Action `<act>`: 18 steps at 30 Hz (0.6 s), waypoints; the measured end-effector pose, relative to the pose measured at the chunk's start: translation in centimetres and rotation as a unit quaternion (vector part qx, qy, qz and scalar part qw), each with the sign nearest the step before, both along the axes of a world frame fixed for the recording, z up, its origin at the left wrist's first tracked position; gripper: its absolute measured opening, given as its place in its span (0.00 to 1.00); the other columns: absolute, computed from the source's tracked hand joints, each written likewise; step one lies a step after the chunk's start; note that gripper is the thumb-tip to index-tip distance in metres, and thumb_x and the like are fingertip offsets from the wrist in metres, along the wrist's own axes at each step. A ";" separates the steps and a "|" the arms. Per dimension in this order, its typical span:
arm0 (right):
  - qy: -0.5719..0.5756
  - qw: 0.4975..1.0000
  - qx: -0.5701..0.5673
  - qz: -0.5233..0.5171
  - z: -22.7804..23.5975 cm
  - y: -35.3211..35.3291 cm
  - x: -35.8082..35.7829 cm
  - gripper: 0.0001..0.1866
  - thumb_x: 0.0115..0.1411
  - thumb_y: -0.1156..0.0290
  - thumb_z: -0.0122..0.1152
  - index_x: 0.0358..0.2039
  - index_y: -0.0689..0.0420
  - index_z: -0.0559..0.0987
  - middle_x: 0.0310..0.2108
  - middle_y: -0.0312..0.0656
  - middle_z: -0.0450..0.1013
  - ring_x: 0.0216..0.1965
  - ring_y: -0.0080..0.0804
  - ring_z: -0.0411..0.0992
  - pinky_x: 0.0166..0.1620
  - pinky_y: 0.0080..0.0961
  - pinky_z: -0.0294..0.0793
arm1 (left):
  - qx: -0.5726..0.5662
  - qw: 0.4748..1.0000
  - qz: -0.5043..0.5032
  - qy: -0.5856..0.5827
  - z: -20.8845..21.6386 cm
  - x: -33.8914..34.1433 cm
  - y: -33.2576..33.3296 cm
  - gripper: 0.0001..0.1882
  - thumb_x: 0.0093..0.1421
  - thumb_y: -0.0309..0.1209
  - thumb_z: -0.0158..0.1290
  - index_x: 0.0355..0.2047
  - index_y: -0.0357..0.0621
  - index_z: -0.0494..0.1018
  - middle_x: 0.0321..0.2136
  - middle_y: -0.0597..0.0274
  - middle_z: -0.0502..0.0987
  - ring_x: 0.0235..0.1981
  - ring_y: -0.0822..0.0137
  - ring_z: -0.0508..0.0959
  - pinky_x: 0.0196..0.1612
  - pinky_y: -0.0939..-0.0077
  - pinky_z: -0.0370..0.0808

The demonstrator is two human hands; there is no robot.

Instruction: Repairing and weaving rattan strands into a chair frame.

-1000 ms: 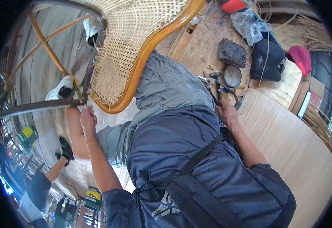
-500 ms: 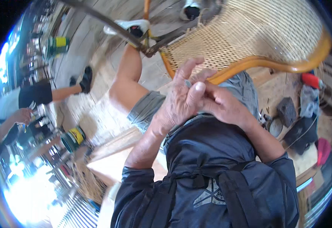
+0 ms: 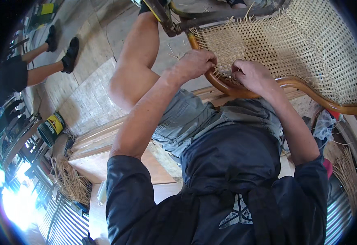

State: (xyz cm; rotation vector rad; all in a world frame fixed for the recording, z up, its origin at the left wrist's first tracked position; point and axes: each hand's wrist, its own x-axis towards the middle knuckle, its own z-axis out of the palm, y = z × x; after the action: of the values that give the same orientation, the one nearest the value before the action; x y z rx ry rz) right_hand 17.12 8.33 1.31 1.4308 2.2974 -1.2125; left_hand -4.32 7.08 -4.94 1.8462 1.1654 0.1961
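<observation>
A chair with a woven cane seat (image 3: 268, 45) lies across the upper right, and its curved orange-brown frame (image 3: 292, 83) rests over my lap. At the seat's near left corner, my left hand (image 3: 194, 65) bends its fingers in a pinch by the frame's edge. My right hand (image 3: 255, 76) is closed a short way to the right, fingertips curled down at the cane weave just inside the rim. Fine strands and a pale spot show between the two hands. Whatever sits in the fingertips is too small or hidden to name.
Dark bars (image 3: 227, 15) run along the chair's far side. To the left are a dark green bucket with a yellow label (image 3: 52, 128), a bundle of loose cane (image 3: 70, 179) and a wooden box (image 3: 117, 167). Another person's legs (image 3: 43, 73) stand at the upper left.
My hands were together before my body, left fingers spread. Now they are apart and lowered to the seat's near edge, both with fingers curled. The view has shifted too.
</observation>
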 end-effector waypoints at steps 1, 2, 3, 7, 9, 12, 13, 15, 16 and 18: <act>-0.008 1.000 -0.005 0.001 -0.2 0.0 -0.1 0.09 0.54 0.68 0.51 0.30 0.60 0.75 0.29 0.52 0.73 0.33 0.51 0.72 0.37 0.41 0.70 | -0.027 0.999 0.018 -0.014 -0.2 0.2 0.1 0.10 0.54 0.30 0.49 0.35 0.40 0.73 0.30 0.52 0.76 0.34 0.56 0.76 0.39 0.68 0.72; -0.007 1.000 -0.003 0.012 -0.4 0.0 -0.1 0.09 0.53 0.68 0.51 0.31 0.59 0.75 0.29 0.52 0.73 0.32 0.51 0.72 0.37 0.41 0.70 | -0.054 0.998 0.035 -0.026 -0.3 0.4 0.1 0.10 0.54 0.30 0.49 0.35 0.40 0.73 0.30 0.52 0.76 0.34 0.56 0.76 0.38 0.68 0.72; -0.005 1.000 -0.001 0.023 -0.6 0.0 -0.2 0.09 0.53 0.69 0.51 0.31 0.59 0.75 0.29 0.52 0.73 0.32 0.50 0.72 0.37 0.41 0.70 | -0.059 0.997 0.037 -0.033 -0.4 0.4 0.1 0.10 0.54 0.30 0.49 0.35 0.40 0.73 0.30 0.52 0.76 0.34 0.56 0.76 0.38 0.68 0.72; -0.016 1.000 -0.002 0.026 -1.3 -0.1 -0.3 0.08 0.53 0.69 0.51 0.31 0.59 0.75 0.28 0.52 0.73 0.32 0.51 0.72 0.36 0.41 0.70 | -0.064 0.996 0.032 -0.053 -0.3 0.3 -0.1 0.10 0.53 0.30 0.50 0.35 0.40 0.73 0.29 0.53 0.76 0.32 0.58 0.76 0.37 0.69 0.72; 0.011 1.000 -0.007 -0.012 -1.7 -0.5 -0.2 0.09 0.53 0.69 0.51 0.31 0.59 0.74 0.27 0.52 0.73 0.32 0.51 0.72 0.36 0.40 0.70 | -0.068 0.995 0.037 -0.061 -0.3 0.2 -0.3 0.10 0.53 0.29 0.50 0.34 0.40 0.73 0.29 0.53 0.76 0.32 0.59 0.76 0.37 0.70 0.72; 0.014 0.999 -0.002 -0.046 -1.5 -1.2 -0.5 0.08 0.53 0.69 0.51 0.31 0.59 0.74 0.27 0.52 0.73 0.32 0.51 0.72 0.35 0.40 0.70 | -0.069 0.994 0.046 -0.069 -0.4 0.3 -0.6 0.10 0.52 0.29 0.51 0.34 0.39 0.73 0.29 0.54 0.76 0.32 0.61 0.76 0.37 0.71 0.72; 0.014 0.999 -0.005 -0.048 -1.6 -1.4 -0.4 0.08 0.53 0.69 0.51 0.31 0.59 0.74 0.27 0.52 0.73 0.32 0.51 0.72 0.35 0.40 0.70 | -0.075 0.993 0.044 -0.080 -0.3 0.1 -0.6 0.10 0.53 0.29 0.51 0.35 0.39 0.74 0.29 0.54 0.76 0.32 0.62 0.76 0.37 0.72 0.72; 0.043 0.997 0.026 -0.057 -1.9 -1.7 -0.2 0.07 0.54 0.70 0.51 0.31 0.59 0.73 0.27 0.53 0.72 0.31 0.51 0.72 0.34 0.41 0.70 | -0.084 0.992 0.039 -0.089 -0.5 0.0 -0.7 0.10 0.53 0.29 0.52 0.35 0.39 0.74 0.30 0.55 0.77 0.32 0.63 0.76 0.37 0.73 0.72; 0.043 0.997 0.025 -0.060 -2.1 -1.8 0.0 0.07 0.54 0.70 0.51 0.31 0.59 0.73 0.27 0.53 0.72 0.31 0.51 0.72 0.34 0.41 0.70 | -0.098 0.990 0.042 -0.096 -0.6 0.0 -0.7 0.10 0.53 0.30 0.52 0.36 0.39 0.74 0.29 0.55 0.77 0.32 0.64 0.76 0.37 0.73 0.72; 0.059 0.996 0.045 -0.058 -2.5 -2.0 0.3 0.07 0.55 0.70 0.51 0.32 0.58 0.73 0.27 0.52 0.72 0.31 0.52 0.72 0.34 0.42 0.70 | -0.114 0.987 0.042 -0.102 -0.8 0.2 -0.8 0.11 0.54 0.30 0.52 0.36 0.39 0.74 0.29 0.56 0.77 0.31 0.65 0.76 0.37 0.74 0.72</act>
State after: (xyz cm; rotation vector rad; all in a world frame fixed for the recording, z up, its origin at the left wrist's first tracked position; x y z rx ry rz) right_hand 17.39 6.35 -1.20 1.5847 2.4052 -1.2708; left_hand -4.16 6.31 -5.71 1.5400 1.0767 0.2819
